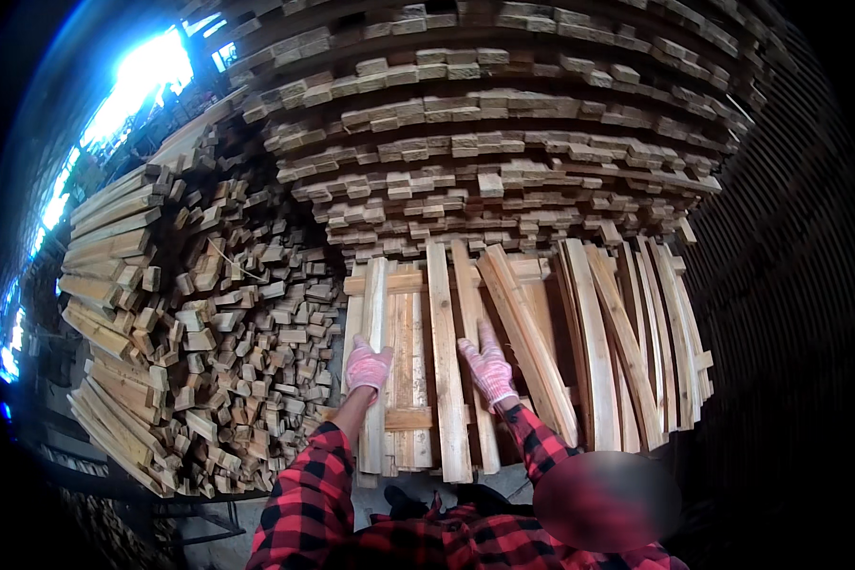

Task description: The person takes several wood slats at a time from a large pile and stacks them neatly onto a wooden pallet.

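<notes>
Both my hands wear pink-and-white knit gloves and reach over a layer of long, narrow wooden planks. My left hand [369,367] lies across the leftmost loose plank [373,299], its thumb stretched out to the right. Farther right, my right hand [490,365] rests by a slimmer plank [465,294], with thumb and fingers spread apart. Between the hands lies another pale plank [443,332], which neither appears to touch. A slanted plank [532,351] is just to the right of my right hand. The undersides of both hands are hidden.
Crosswise wooden battens [408,418] run beneath the planks. More loose planks [594,351] lie unevenly to the right. A tall layered lumber stack [494,147] rises behind. To the left stands a big pile of wood pieces [247,323], ends facing me, beside a dark metal frame [199,518].
</notes>
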Action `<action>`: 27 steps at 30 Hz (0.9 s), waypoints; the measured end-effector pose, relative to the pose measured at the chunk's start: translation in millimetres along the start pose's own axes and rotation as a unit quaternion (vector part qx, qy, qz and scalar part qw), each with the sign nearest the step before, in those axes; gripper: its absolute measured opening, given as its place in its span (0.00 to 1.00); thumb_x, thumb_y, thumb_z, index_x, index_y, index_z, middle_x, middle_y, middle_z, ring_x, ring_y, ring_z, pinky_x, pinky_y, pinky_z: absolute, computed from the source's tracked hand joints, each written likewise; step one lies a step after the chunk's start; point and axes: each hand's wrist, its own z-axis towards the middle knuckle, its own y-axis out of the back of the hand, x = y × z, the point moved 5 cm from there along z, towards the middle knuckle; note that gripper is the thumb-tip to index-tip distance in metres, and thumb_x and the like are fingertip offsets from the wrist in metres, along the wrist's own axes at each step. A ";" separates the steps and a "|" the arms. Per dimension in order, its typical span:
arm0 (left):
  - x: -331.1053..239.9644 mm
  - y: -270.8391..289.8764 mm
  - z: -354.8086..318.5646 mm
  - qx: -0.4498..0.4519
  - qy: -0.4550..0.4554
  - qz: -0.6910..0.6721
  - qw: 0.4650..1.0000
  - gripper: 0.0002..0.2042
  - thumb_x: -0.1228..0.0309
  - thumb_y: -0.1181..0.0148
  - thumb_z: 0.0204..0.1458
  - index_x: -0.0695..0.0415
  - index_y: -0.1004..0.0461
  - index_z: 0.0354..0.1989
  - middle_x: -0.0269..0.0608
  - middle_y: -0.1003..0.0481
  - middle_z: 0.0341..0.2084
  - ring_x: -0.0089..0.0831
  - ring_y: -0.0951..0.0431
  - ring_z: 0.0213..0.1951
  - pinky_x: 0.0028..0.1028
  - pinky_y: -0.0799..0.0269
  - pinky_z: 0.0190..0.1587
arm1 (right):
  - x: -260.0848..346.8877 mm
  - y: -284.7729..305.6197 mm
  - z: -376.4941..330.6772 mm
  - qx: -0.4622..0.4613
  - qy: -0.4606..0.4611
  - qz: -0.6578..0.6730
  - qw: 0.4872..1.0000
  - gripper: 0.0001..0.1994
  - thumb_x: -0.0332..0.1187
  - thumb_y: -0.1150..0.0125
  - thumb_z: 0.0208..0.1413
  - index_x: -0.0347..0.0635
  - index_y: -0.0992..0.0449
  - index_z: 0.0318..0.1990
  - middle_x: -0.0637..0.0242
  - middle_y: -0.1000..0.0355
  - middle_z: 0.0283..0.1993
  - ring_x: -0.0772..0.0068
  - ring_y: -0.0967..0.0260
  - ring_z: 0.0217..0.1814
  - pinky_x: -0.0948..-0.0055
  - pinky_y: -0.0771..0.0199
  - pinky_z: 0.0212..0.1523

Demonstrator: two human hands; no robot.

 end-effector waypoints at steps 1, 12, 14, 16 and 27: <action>-19.1 0.2 -0.6 0.005 -0.011 -0.002 1.000 0.35 0.54 0.37 0.48 0.64 0.39 0.59 0.69 0.22 0.42 0.62 0.20 0.45 0.49 0.25 0.50 | -5.8 15.6 9.1 -0.070 0.086 -0.027 0.993 0.40 0.52 0.42 0.63 0.41 0.48 0.75 0.40 0.36 0.68 0.42 0.36 0.69 0.58 0.35 0.66; 9.0 3.8 8.4 -0.003 0.023 -0.055 0.998 0.30 0.59 0.36 0.46 0.60 0.34 0.57 0.65 0.22 0.45 0.59 0.21 0.48 0.48 0.25 0.51 | 85.4 -41.4 -30.1 -0.039 0.068 -0.353 0.932 0.45 0.39 0.34 0.55 0.33 0.54 0.74 0.39 0.31 0.53 0.40 0.29 0.53 0.48 0.24 0.49; 15.6 9.9 11.6 -0.001 0.020 -0.067 0.998 0.31 0.60 0.36 0.46 0.60 0.34 0.58 0.65 0.22 0.46 0.58 0.20 0.49 0.48 0.25 0.51 | 90.1 -32.5 -34.5 -0.048 0.081 -0.343 0.934 0.45 0.39 0.35 0.55 0.36 0.54 0.75 0.38 0.31 0.53 0.40 0.29 0.52 0.47 0.25 0.49; 25.6 17.4 16.0 0.022 0.033 -0.078 0.996 0.32 0.57 0.35 0.46 0.60 0.36 0.58 0.65 0.23 0.46 0.59 0.21 0.50 0.47 0.25 0.52 | 102.7 -41.2 -35.9 -0.056 0.084 -0.333 0.937 0.44 0.40 0.36 0.56 0.36 0.54 0.75 0.42 0.31 0.52 0.43 0.30 0.54 0.48 0.25 0.50; 46.2 -13.8 53.8 0.111 -0.005 -0.148 0.983 0.36 0.42 0.63 0.67 0.61 0.43 0.71 0.63 0.35 0.65 0.55 0.34 0.66 0.42 0.37 0.65 | 90.5 -146.2 -10.4 0.083 0.039 -0.244 0.965 0.30 0.50 0.51 0.66 0.42 0.40 0.69 0.41 0.24 0.50 0.43 0.25 0.54 0.49 0.27 0.55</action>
